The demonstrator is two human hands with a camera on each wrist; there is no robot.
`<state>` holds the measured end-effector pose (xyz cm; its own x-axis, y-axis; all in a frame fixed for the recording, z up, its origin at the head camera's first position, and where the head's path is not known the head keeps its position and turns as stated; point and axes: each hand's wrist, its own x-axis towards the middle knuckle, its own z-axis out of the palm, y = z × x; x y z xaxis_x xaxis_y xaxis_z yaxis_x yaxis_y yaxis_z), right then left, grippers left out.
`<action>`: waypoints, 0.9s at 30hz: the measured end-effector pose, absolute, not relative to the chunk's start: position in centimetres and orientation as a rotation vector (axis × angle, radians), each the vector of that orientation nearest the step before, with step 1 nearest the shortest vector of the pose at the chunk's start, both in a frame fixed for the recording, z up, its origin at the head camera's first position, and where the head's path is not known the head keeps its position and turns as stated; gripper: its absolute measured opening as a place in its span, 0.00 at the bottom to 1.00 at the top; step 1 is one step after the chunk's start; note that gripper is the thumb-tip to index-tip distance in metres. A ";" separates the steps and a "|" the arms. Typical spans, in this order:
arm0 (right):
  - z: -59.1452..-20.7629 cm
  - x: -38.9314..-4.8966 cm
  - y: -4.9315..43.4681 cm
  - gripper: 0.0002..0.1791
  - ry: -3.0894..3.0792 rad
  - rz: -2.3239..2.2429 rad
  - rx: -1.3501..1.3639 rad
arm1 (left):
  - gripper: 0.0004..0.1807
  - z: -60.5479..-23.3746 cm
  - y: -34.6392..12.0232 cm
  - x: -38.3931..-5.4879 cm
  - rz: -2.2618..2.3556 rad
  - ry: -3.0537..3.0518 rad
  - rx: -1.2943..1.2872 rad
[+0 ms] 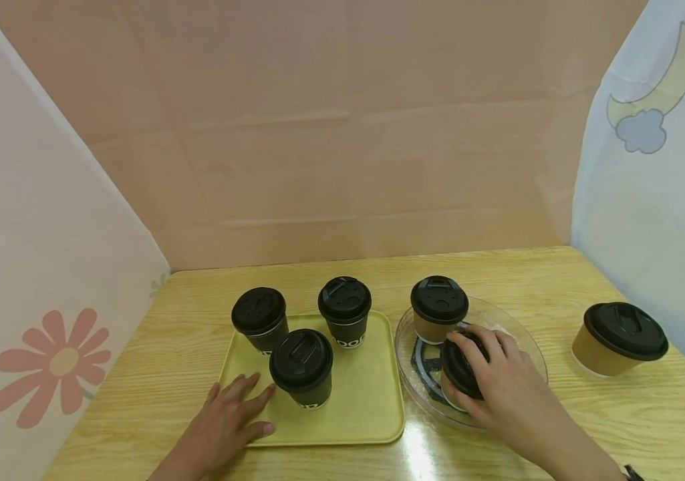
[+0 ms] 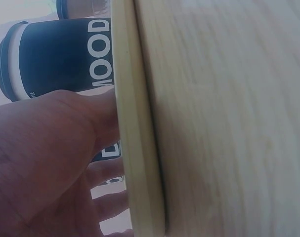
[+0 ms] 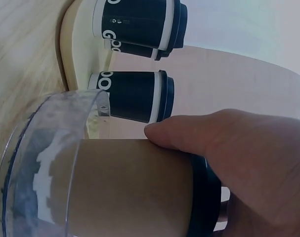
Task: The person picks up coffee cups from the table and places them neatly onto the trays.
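My right hand point(image 1: 501, 374) grips a brown paper coffee cup point(image 3: 130, 185) with a black lid from above, thumb along its side. The cup stands within a round clear plastic tray point(image 1: 531, 334). Behind it in the same tray is a second brown cup point(image 1: 432, 331) with a black lid. My left hand point(image 1: 224, 421) rests with spread fingers on the left front part of a yellow tray point(image 1: 360, 414). Close beside its fingers stands a black lidded cup point(image 1: 303, 374); white letters show on its side in the left wrist view.
Two more black cups, one at the back left point(image 1: 260, 324) and one at the back middle point(image 1: 347, 314), stand on the yellow tray. A wider brown tub point(image 1: 613, 344) with a black lid is on the wooden table point(image 1: 192, 294) at the far right. Cloth walls point(image 1: 348, 133) enclose the table.
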<state>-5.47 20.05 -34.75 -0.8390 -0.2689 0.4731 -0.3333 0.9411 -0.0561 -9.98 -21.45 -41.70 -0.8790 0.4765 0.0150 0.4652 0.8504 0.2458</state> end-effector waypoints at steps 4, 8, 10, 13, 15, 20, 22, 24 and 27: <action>-35.1 -5.4 20.0 0.38 -2.596 0.148 0.448 | 0.32 -41.7 -21.5 -10.0 0.378 2.974 0.760; -35.4 -5.2 19.8 0.37 -2.604 0.094 0.442 | 0.32 -41.7 -21.5 -9.9 0.379 2.967 0.758; -35.4 -5.1 19.7 0.36 -2.616 0.092 0.431 | 0.32 -41.7 -21.5 -9.9 0.385 2.956 0.750; -35.3 -4.9 19.6 0.37 -2.636 0.108 0.413 | 0.33 -41.6 -21.5 -9.9 0.396 2.935 0.737; -35.3 -4.8 19.6 0.37 -2.642 0.110 0.410 | 0.33 -41.6 -21.5 -9.9 0.400 2.925 0.727; -35.4 -4.7 19.5 0.35 -2.629 0.087 0.415 | 0.33 -41.5 -21.5 -9.9 0.397 2.928 0.729; -35.5 -4.7 19.5 0.36 -2.625 0.079 0.416 | 0.33 -41.5 -21.5 -9.9 0.396 2.934 0.732; -35.6 -4.8 19.5 0.38 -2.628 0.073 0.414 | 0.33 -41.5 -21.5 -9.9 0.391 2.941 0.734; -35.5 -4.8 19.4 0.37 -2.642 0.057 0.409 | 0.33 -41.5 -21.5 -10.0 0.383 2.949 0.734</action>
<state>-4.80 19.44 -35.54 -0.8486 -0.2766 0.4510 -0.2959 0.9548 0.0288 -9.96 -21.53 -41.53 -0.8822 0.4706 -0.0156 0.4510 0.8541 0.2591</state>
